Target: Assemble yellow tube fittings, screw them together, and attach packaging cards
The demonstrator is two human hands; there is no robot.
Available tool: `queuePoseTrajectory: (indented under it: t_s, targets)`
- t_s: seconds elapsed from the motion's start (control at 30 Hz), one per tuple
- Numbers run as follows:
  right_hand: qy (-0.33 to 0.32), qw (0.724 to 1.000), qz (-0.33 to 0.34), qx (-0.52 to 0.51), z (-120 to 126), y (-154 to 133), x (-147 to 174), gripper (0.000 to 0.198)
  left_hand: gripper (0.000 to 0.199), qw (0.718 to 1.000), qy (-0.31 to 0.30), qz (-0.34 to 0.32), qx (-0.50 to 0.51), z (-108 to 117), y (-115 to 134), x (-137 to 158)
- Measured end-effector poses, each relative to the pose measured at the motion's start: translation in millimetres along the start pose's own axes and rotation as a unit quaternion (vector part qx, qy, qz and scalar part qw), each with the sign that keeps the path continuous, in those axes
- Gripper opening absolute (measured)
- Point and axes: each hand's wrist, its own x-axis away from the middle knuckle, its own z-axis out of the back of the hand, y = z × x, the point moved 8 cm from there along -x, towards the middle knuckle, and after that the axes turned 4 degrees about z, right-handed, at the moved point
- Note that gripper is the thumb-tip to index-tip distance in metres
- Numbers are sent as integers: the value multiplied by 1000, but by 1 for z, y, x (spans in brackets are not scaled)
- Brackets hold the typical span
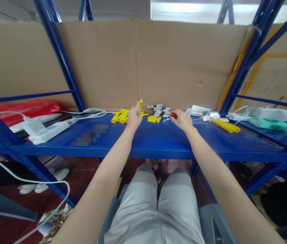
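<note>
My left hand point(134, 117) is closed around a small yellow plastic piece point(141, 102), whose top sticks out above the fingers. In my right hand point(183, 120) is a screwdriver point(156, 108), gripped by its red handle. Its thin metal shaft points left, and the tip reaches close to the yellow piece; whether they touch I cannot tell. Several yellow tubes point(119, 117) lie beside my left hand. Between the hands are several short yellow pieces point(154, 119), a group of black-and-white parts point(161, 112) and tiny metal bits point(166, 120), perhaps screws.
On the blue shelf point(158, 139), a white power strip point(49, 133) with cables lies left, near a red bag point(29, 110). To the right are two yellow tubes point(225, 125) and clear plastic packaging point(208, 115). A cardboard sheet point(171, 64) stands behind; blue posts point(59, 57) flank it.
</note>
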Motion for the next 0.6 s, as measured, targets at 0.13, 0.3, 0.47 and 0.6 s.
queuePoseTrajectory:
  t_s: [0.13, 0.3, 0.47, 0.6]
  targets:
    - [24, 1000, -1, 1, 2, 3, 1, 19, 44, 1000, 3, -18, 3, 2, 4, 1]
    - [53, 997, 47, -15, 4, -1, 2, 18, 44, 998, 31, -31, -36, 6, 10, 2]
    - [44, 998, 49, -21, 1, -1, 1, 21, 45, 999, 17, -16, -38, 8, 11, 1]
    - [38, 997, 52, -31, 1, -2, 1, 23, 48, 999, -23, 18, -37, 4, 8, 0]
